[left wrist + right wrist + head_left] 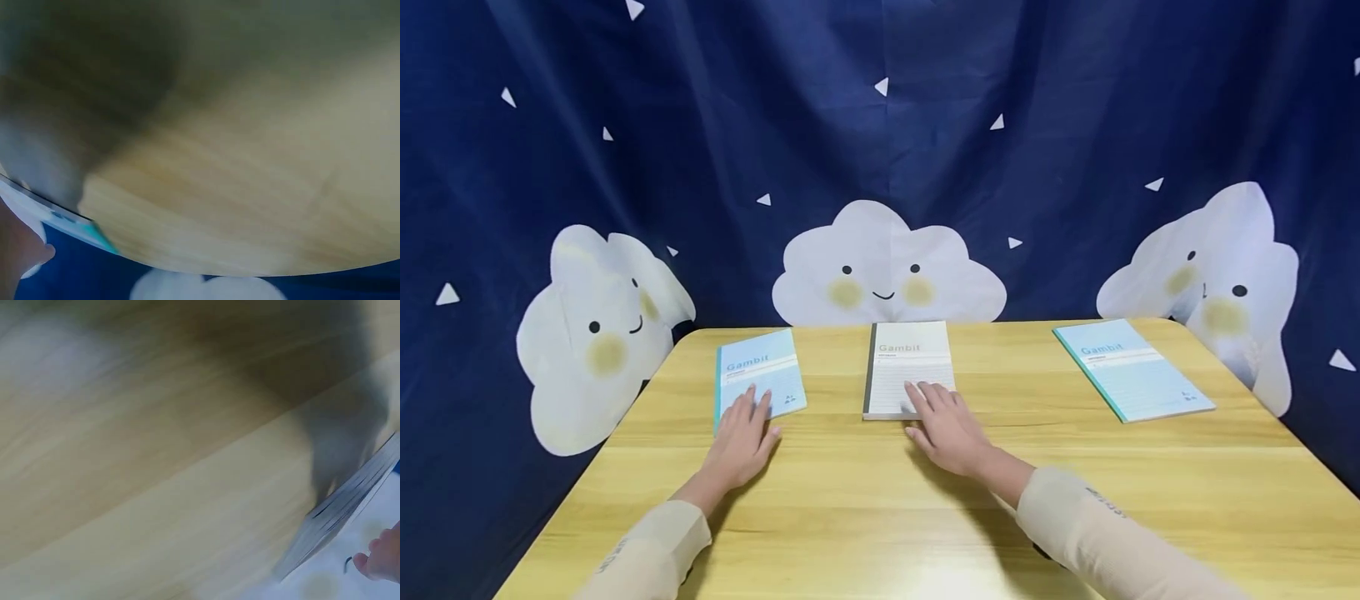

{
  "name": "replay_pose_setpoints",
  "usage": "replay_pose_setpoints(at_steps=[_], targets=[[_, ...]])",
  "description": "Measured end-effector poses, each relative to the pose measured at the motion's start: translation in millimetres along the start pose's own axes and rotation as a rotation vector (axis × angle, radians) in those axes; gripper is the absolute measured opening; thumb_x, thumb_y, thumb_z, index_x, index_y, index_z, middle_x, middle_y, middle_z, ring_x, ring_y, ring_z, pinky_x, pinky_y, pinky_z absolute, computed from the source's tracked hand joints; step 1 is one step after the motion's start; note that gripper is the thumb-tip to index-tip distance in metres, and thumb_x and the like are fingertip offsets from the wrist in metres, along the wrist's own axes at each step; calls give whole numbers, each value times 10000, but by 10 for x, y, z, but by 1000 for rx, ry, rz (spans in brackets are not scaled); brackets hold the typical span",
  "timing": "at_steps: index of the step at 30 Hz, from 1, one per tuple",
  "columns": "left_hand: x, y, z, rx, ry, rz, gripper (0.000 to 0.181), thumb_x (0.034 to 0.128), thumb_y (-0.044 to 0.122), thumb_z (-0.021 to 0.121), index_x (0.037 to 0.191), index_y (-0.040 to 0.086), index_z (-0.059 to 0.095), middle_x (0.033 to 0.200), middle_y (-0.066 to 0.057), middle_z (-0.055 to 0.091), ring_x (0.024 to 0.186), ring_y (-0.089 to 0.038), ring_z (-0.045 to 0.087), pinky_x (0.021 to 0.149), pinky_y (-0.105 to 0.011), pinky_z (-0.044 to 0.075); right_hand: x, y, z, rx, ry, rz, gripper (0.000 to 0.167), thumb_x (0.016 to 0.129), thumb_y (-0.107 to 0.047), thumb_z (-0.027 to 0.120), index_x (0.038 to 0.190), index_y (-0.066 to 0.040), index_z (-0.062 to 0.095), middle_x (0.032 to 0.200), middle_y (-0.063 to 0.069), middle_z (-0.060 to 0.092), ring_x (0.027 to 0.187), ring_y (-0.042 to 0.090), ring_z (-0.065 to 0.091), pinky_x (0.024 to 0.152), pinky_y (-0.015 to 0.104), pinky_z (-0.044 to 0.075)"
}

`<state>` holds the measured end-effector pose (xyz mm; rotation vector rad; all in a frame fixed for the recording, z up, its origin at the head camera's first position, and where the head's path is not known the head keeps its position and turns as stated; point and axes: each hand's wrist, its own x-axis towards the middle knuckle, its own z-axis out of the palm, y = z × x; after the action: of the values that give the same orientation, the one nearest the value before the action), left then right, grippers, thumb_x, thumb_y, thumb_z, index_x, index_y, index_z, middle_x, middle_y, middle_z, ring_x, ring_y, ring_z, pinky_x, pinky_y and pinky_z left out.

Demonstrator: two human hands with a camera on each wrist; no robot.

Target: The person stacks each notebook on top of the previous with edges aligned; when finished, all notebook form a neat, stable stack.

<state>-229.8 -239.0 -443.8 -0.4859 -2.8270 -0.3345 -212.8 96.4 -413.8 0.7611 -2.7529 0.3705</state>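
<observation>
Fingers fairly straight, my left hand [741, 442] reaches over the near part of a light blue notebook [760, 358] at the left of the table. In the left wrist view this notebook's teal spine [101, 236] shows low down, beside part of the hand [22, 253]. My right hand [951, 429] has its fingertips over the near right corner of a pale grey notebook [910, 354] with a dark spine. The right wrist view shows that notebook's page edges [344, 509] and a bit of the hand [382, 555]. Whether the fingertips touch the covers is hard to tell.
Another light blue notebook [1138, 371] lies slanted at the table's right. All three have "Gambit" on the cover. The wooden table [850, 517] meets a dark blue curtain [730, 108] with white smiling clouds [880, 250] and small triangles at its far edge.
</observation>
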Motion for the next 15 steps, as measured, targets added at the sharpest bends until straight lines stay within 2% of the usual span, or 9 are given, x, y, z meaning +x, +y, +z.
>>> replay_pose_setpoints(at_steps=[5,8,15], targets=[[-113,-162,-29,15,-63,-9,600,967,304,429,1414,-66,276,1467,-336,186,1328,-515,215,1075,-611,198,66,-192,54,10,-79,-49,658,937,-333,490,1460,-27,235,1479,207,302,1342,371,322,1095,537,264],[-168,-247,-46,26,-79,-1,607,972,315,417,1405,-90,284,1458,-349,201,1329,-516,215,1071,-610,205,125,-325,114,0,-130,-93,665,950,-360,451,1473,-37,198,1522,192,212,1389,367,243,1131,520,204],[-242,-328,-63,3,-121,-5,620,980,341,398,1410,-90,278,1465,-344,199,1342,-512,188,1075,-625,162,265,-573,262,-5,-207,-165,678,959,-406,415,1491,-80,150,1555,154,123,1437,302,127,1169,452,128]])
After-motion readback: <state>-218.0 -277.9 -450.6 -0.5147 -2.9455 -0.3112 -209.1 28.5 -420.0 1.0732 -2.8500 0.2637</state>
